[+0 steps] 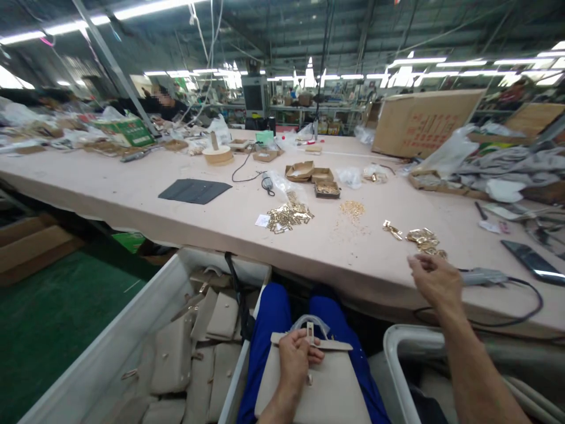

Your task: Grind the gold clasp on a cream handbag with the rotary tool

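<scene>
A beige handbag (329, 388) lies across my lap. My left hand (295, 356) is closed around the handbag's flap tab, beside a metal plate with a slot (310, 331). A small metal lock piece (309, 380) sits on the bag's front below. My right hand (436, 281) is over the table edge, fingers curled into a pinch; what is between them, if anything, cannot be made out. Just beyond its fingertips lies a pile of gold metal fittings (422, 238), with a few more fittings (392, 229) to the left. An electric screwdriver (483, 277) lies right of the hand.
A white bin (150, 315) of beige bags (172, 356) stands at left, another bin (391, 344) at right. On the table (212, 227) lie more gold fittings (289, 217), tiny gold parts (352, 209), small boxes (326, 188), a black sheet (194, 191) and a phone (532, 259).
</scene>
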`<move>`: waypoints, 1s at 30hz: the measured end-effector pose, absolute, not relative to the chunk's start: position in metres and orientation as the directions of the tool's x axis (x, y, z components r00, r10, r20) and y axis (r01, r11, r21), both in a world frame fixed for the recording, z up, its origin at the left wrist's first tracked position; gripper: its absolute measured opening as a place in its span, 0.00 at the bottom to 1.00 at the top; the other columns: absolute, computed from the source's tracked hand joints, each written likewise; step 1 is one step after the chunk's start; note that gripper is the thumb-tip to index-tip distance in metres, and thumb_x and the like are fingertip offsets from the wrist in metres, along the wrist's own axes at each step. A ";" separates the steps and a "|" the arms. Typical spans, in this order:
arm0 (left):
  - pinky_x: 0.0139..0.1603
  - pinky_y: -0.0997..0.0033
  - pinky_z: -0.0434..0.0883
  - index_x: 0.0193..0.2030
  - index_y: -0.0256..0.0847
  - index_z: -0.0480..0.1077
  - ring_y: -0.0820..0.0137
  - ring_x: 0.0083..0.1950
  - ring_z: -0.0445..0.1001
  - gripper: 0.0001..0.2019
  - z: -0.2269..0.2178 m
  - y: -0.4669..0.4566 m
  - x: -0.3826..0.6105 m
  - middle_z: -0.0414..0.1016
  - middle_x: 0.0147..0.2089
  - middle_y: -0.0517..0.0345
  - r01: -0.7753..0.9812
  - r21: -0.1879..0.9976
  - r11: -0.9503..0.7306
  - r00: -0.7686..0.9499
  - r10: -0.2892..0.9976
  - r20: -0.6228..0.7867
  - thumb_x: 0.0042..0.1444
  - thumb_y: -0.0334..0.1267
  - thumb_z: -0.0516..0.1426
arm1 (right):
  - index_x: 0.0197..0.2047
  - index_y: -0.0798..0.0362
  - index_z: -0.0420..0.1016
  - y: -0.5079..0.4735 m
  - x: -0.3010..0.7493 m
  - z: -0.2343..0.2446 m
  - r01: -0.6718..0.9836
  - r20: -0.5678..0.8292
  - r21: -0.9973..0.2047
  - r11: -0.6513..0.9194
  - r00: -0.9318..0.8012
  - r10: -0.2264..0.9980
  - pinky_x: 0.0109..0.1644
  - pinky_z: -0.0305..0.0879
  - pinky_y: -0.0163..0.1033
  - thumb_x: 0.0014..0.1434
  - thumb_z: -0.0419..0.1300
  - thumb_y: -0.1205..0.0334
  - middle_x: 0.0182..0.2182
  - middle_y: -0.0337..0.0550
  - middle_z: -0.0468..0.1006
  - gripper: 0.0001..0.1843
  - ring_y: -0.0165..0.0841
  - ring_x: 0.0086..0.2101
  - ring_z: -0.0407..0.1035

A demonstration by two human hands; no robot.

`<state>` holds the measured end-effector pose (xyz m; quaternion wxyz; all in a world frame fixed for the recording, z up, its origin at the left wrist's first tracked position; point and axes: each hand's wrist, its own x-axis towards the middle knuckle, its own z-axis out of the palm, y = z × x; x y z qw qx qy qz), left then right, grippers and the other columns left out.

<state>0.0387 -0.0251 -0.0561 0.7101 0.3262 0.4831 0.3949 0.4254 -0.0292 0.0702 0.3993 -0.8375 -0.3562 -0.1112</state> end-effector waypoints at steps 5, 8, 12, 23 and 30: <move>0.19 0.75 0.72 0.39 0.31 0.75 0.65 0.22 0.80 0.19 -0.058 -0.027 0.036 0.84 0.33 0.41 -0.241 0.838 0.489 0.235 0.867 -0.439 0.48 0.47 0.64 | 0.42 0.52 0.80 0.042 0.328 0.079 0.725 0.393 -0.669 -0.164 0.532 0.750 0.41 0.71 0.44 0.58 0.61 0.42 0.30 0.47 0.82 0.22 0.42 0.31 0.77; 0.19 0.75 0.72 0.40 0.32 0.74 0.66 0.21 0.79 0.20 -0.060 -0.027 0.034 0.84 0.33 0.42 -0.247 0.836 0.491 0.242 0.866 -0.437 0.47 0.47 0.64 | 0.41 0.51 0.80 0.094 0.286 0.084 0.754 0.397 -0.656 -0.027 0.375 0.837 0.41 0.71 0.43 0.60 0.61 0.45 0.30 0.45 0.81 0.18 0.41 0.32 0.76; 0.17 0.74 0.70 0.39 0.34 0.73 0.65 0.20 0.78 0.22 -0.064 -0.026 0.036 0.83 0.32 0.43 -0.244 0.835 0.493 0.222 0.866 -0.447 0.45 0.50 0.65 | 0.42 0.51 0.79 0.168 0.239 0.087 0.794 0.294 -0.606 -0.054 0.287 0.912 0.47 0.70 0.40 0.61 0.62 0.53 0.36 0.45 0.83 0.12 0.39 0.38 0.77; 0.18 0.72 0.69 0.36 0.40 0.71 0.64 0.20 0.77 0.22 -0.062 -0.022 0.034 0.81 0.30 0.49 -0.286 0.786 0.548 0.234 0.836 -0.497 0.40 0.52 0.69 | 0.48 0.58 0.81 0.271 0.192 0.069 0.751 0.031 -0.492 -0.441 0.521 0.853 0.50 0.72 0.48 0.63 0.63 0.57 0.46 0.63 0.81 0.15 0.52 0.47 0.77; 0.19 0.74 0.68 0.37 0.37 0.71 0.66 0.20 0.77 0.22 -0.058 -0.019 0.033 0.82 0.33 0.46 -0.291 0.800 0.525 0.264 0.848 -0.460 0.43 0.52 0.67 | 0.50 0.58 0.81 0.282 0.197 0.065 0.729 -0.017 -0.472 -0.495 0.554 0.832 0.50 0.74 0.47 0.60 0.62 0.65 0.49 0.64 0.80 0.15 0.51 0.48 0.77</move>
